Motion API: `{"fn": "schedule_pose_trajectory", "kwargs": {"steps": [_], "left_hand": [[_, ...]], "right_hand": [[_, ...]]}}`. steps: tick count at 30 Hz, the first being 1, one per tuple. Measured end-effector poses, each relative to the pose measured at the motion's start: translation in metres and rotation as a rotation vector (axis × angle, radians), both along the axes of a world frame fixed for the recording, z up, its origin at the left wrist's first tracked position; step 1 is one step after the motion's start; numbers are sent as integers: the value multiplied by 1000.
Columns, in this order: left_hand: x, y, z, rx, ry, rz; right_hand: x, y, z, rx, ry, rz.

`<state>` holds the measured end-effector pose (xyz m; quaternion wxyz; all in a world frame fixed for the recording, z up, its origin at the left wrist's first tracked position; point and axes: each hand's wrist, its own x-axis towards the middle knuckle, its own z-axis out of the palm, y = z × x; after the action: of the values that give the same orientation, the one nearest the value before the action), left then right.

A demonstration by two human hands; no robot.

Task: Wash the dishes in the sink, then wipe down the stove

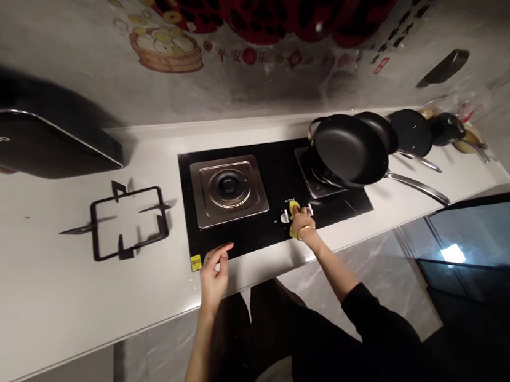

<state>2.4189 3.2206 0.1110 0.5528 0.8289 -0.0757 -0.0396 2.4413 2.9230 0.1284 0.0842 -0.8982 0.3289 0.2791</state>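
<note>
A black glass gas hob (242, 236) is set into the pale counter (39, 292). My right hand (302, 221) is closed round a yellow cloth or sponge (294, 209), pressed on the hob between the two control knobs (285, 217). My left hand (215, 273) rests with fingers stretched out on the hob's front left edge, holding nothing. The left burner (229, 188) is bare, its pan support taken off. A black frying pan (351, 149) sits on the right burner.
The removed black pan support (126, 225) lies on the counter left of the hob. Further black pans (410, 133) line the counter at the right. A black range hood (30, 141) juts out at upper left. A dark glass surface (493, 236) lies at lower right.
</note>
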Motion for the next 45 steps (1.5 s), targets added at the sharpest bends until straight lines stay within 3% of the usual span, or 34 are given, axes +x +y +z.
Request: {"fn": "schedule_pose_trajectory", "kwargs": {"steps": [4,9,14,16,19,22,24,27,30,33,35,39,42,45], "left_hand": [[-3,-3,-2,-10,9,3],[-2,-6,-3,-23,-2,-11],[-1,-11,-3,-31,-8,-14],[-2,-13,-3,-36,-1,-16],[-5,-16,-5,-37,7,-25],[-7,-16,-4,-33,-4,-34],[-7,-13,-2,-36,-18,-37],[-5,-3,1,-32,-13,-14],[-6,9,3,-21,-1,37],[-13,19,1,-13,8,60],[-19,24,-4,-8,18,63],[-28,29,-13,-27,40,101],[-27,25,-17,-28,61,116],[-20,15,-15,-35,58,99]], "right_hand": [[-36,24,-20,-24,-7,43],[-82,7,-17,227,-143,157],[-92,-13,-29,-15,-251,-28],[-89,9,-42,-86,-236,-7],[-83,74,-59,-55,-257,146],[-72,140,-64,159,-331,329],[-59,157,-57,325,-412,378],[-23,124,-34,371,-578,321],[34,45,-11,108,-695,223],[95,-23,-3,-106,-592,134],[124,-44,-9,-143,-455,114],[137,-29,-32,-133,-384,173],[121,1,-40,-69,-376,303],[100,32,-40,-80,-326,324]]}}
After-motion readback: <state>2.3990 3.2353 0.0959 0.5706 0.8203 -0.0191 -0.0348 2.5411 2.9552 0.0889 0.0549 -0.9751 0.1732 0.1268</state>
